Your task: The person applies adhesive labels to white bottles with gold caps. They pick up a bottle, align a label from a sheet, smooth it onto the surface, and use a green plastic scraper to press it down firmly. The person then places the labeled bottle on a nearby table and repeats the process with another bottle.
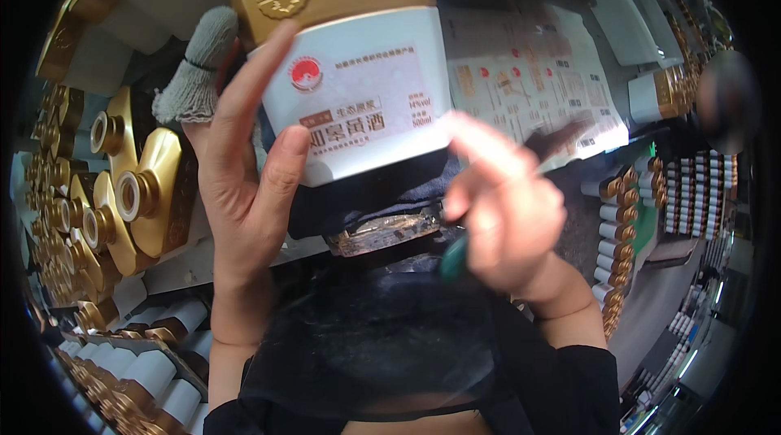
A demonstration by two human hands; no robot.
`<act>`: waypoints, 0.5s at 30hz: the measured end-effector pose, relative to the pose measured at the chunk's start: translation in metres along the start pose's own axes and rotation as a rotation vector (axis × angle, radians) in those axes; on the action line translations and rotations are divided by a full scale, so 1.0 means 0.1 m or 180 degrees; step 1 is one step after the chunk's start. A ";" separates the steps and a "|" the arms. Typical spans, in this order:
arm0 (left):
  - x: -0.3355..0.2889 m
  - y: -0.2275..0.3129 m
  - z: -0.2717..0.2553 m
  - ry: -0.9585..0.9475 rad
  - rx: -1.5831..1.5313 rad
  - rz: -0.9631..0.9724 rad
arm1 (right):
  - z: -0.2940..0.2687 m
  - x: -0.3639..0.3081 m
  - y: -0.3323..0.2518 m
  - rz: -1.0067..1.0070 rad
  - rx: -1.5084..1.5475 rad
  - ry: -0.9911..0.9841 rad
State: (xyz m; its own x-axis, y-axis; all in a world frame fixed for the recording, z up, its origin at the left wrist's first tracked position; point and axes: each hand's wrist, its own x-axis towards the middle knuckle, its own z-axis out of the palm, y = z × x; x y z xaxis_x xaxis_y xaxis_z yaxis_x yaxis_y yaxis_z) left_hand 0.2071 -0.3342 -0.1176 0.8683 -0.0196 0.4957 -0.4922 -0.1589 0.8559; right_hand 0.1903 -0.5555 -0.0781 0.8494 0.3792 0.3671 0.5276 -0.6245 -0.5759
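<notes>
A white and gold bottle [366, 102] with printing and a red emblem is tilted up in front of me. My left hand [244, 150] grips its left side, thumb on the front face, a long finger along the edge. Grey knit covers [199, 69] sit on some of that hand's fingers. My right hand [508, 207], smeared by motion, has its fingers curled at the bottle's lower right corner, a fingertip seeming to touch it. A dark green handle-like thing [454, 260] sticks out below the curled fingers; the rest of it is hidden.
Gold bottle parts with round necks [150, 195] crowd the left. White and gold bottles [154, 382] stand lower left, with further rows [618, 248] at right. Behind the bottle lies a printed sheet [529, 77]. Dark cloth [366, 191] lies beneath it.
</notes>
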 end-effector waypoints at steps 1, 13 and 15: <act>0.03 0.02 -0.05 -0.0279 0.0782 0.0221 | 0.09 -0.11 -0.02 -0.0201 -0.0291 -0.0222; 0.17 -0.06 0.01 -0.0747 0.2758 0.0852 | 0.37 -0.35 -0.06 0.0452 0.0555 -0.0733; 0.19 -0.13 0.03 -0.0616 0.2750 0.0826 | 0.33 -0.31 -0.09 0.0625 0.0687 -0.0940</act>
State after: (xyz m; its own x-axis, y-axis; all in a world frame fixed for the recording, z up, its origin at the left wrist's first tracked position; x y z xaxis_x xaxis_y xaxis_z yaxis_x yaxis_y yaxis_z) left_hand 0.2298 -0.3359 -0.1198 0.7708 -0.3099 0.5567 -0.5230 -0.8067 0.2752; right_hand 0.1599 -0.5392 -0.1086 0.8842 0.4663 0.0277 0.3187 -0.5587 -0.7657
